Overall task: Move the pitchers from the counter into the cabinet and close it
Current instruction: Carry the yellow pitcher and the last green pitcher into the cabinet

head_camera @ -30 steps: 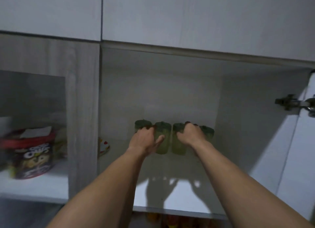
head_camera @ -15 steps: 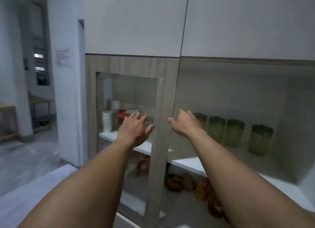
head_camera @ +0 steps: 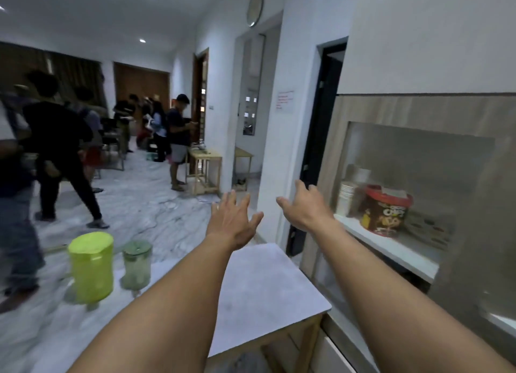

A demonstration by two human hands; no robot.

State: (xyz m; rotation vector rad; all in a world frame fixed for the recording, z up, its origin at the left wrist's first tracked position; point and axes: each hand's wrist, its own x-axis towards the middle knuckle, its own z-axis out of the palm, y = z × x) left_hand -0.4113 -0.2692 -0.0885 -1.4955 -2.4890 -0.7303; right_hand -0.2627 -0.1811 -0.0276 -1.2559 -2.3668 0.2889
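Now pitchers (head_camera: pixel 109 265) left of empty hands (head_camera: pixel 231 223)

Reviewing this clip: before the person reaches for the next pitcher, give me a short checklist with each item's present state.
1. Left hand empty and open: ok.
2. Right hand empty and open: ok.
3. Pitchers left on the counter: not ok, a lime-green pitcher and a smaller clear pitcher still stand there.
4. Both pitchers upright with lids on: ok.
5. Pitchers apart enough to grip one each: ok, a gap shows between them.
6. Cabinet door open for loading: cannot tell, that compartment is out of view.
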